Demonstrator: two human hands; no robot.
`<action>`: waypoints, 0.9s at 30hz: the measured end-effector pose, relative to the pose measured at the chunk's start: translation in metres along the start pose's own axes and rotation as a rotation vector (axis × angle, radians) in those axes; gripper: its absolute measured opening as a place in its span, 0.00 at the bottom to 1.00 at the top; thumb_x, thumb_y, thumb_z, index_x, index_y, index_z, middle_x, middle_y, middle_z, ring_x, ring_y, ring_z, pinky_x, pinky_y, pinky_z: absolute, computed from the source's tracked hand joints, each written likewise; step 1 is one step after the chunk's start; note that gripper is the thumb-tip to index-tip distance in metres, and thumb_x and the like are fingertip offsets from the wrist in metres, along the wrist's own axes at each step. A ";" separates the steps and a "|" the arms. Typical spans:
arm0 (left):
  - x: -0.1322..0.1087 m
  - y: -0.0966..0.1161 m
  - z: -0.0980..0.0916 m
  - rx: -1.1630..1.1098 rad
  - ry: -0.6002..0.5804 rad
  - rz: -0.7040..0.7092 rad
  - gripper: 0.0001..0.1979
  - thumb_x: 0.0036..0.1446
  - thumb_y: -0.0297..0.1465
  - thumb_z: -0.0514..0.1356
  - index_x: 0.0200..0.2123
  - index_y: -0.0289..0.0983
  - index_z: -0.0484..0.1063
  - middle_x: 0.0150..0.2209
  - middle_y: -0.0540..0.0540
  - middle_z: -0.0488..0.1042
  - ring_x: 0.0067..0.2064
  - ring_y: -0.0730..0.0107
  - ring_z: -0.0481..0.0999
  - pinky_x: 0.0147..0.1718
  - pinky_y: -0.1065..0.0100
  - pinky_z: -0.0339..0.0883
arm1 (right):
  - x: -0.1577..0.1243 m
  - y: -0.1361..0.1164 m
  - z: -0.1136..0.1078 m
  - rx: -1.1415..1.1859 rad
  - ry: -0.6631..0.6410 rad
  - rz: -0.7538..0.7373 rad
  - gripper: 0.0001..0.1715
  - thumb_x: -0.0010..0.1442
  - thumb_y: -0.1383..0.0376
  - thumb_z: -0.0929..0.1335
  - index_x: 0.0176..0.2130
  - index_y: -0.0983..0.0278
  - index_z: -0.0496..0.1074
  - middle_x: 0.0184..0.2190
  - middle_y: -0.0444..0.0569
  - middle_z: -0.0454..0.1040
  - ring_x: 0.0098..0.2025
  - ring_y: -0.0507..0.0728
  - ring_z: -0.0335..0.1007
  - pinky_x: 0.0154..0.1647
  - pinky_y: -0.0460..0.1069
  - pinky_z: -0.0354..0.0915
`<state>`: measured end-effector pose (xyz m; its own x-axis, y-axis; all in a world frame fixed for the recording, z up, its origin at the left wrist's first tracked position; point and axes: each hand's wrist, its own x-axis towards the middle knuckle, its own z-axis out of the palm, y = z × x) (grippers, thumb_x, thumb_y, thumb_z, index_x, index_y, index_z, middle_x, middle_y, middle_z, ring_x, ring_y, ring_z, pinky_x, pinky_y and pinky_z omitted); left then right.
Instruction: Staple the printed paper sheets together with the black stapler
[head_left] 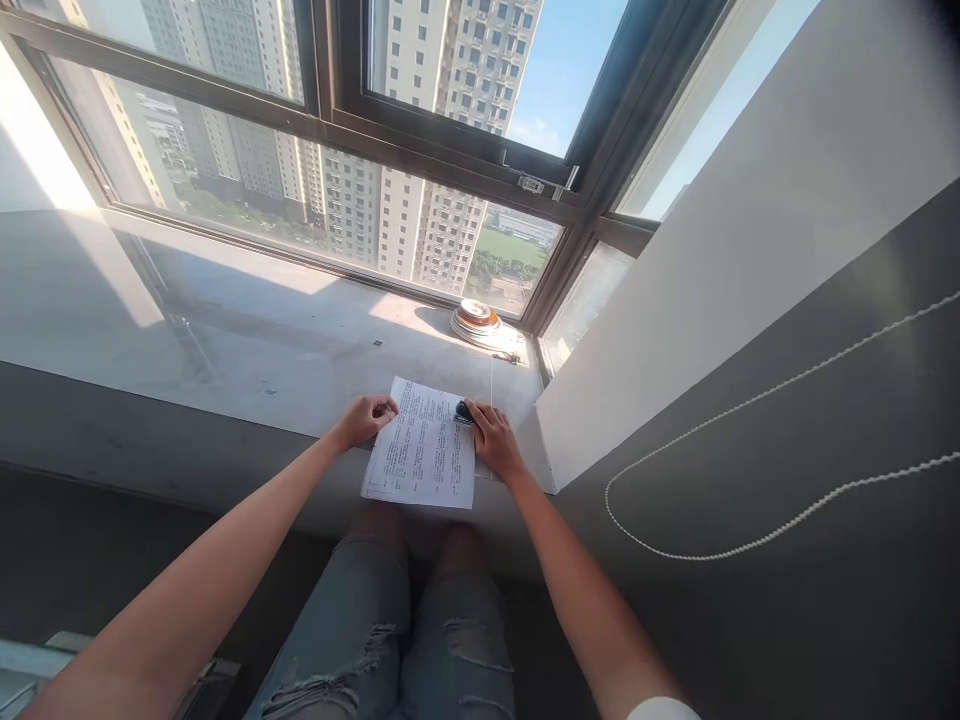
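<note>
A printed sheet of paper (pixel 424 445) lies at the sill's front edge, its lower end jutting out over my knees. My left hand (pixel 364 420) pinches the sheet's upper left edge between thumb and fingers. At the upper right edge, my right hand (pixel 493 440) is closed on a small black stapler (pixel 463 411), which sits over the paper's margin. My fingers hide part of the stapler. Whether there is more than one sheet, I cannot tell.
The broad pale windowsill (pixel 300 340) runs along the window. A stack of round dishes (pixel 477 322) stands in its right corner beside small dark bits. A white beaded cord (pixel 660 430) loops at the right. Below the sill are my knees in torn jeans (pixel 457 630).
</note>
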<state>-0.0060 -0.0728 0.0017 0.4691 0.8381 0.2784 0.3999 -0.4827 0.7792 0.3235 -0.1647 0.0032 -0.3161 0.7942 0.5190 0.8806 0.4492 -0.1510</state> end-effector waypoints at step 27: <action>-0.001 0.016 -0.003 0.024 0.031 -0.009 0.10 0.56 0.36 0.62 0.32 0.36 0.78 0.23 0.48 0.72 0.26 0.70 0.68 0.26 0.69 0.57 | 0.000 -0.001 -0.006 -0.032 -0.068 -0.027 0.34 0.74 0.71 0.55 0.74 0.53 0.57 0.63 0.53 0.69 0.64 0.64 0.62 0.68 0.62 0.53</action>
<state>-0.0025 -0.0800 0.0155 0.4409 0.8498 0.2890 0.4230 -0.4807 0.7681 0.3245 -0.1672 0.0083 -0.3624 0.8082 0.4642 0.8817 0.4588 -0.1103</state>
